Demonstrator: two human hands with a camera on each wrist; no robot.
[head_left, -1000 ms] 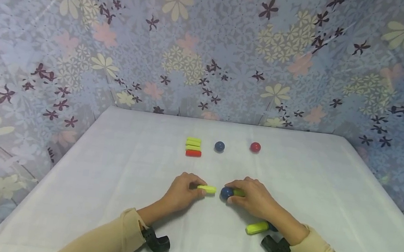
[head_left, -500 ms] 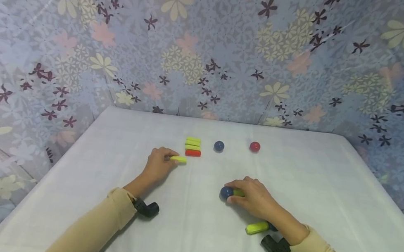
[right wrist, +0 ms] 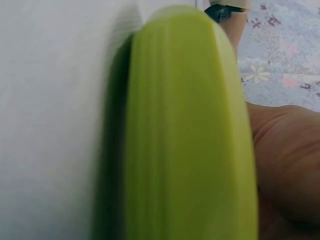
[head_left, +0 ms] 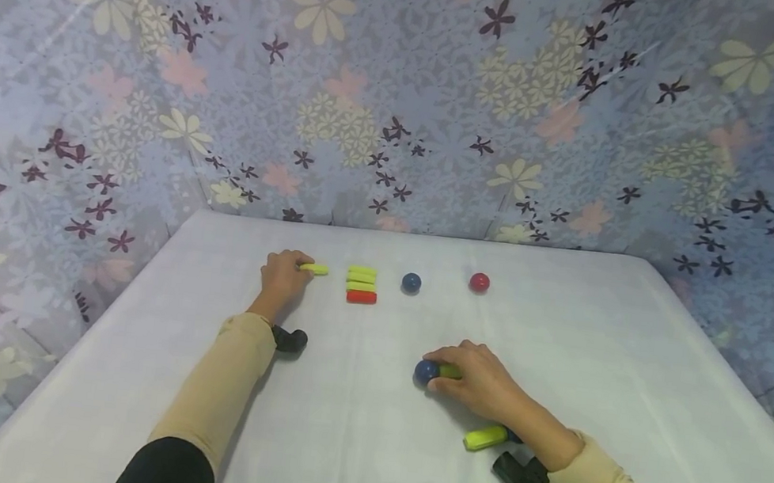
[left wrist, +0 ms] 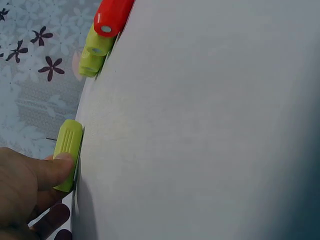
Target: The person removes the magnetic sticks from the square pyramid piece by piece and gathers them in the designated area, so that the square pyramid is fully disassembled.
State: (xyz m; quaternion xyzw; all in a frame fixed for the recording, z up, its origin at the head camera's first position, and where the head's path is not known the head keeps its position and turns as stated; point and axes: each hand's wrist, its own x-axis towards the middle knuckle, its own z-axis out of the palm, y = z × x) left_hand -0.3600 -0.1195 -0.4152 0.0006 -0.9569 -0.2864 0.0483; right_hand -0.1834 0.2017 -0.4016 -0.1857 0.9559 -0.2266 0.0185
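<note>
My left hand [head_left: 285, 276] pinches a yellow-green bar [head_left: 314, 269] at the far left of the white table [head_left: 365, 430], just left of a small stack of yellow-green bars [head_left: 361, 277] with a red bar [head_left: 361, 297] at its near side. The left wrist view shows the thumb on that bar [left wrist: 68, 152], with the stack [left wrist: 95, 52] and red bar [left wrist: 111, 17] beyond. My right hand [head_left: 475, 375] rests near the middle, curled over a dark blue ball [head_left: 425, 371] and a yellow-green piece [head_left: 449, 370]. A yellow-green bar [right wrist: 185, 130] fills the right wrist view.
A second blue ball [head_left: 411, 282] and a red ball [head_left: 479, 282] lie in the far row, right of the stack. Another yellow-green bar [head_left: 485, 437] lies under my right wrist. A floral curtain [head_left: 404, 92] surrounds the table at the back and sides.
My left hand carried its yellow-green bar from the middle of the table away and to the left, to a spot beside the stack. The right hand stayed put.
</note>
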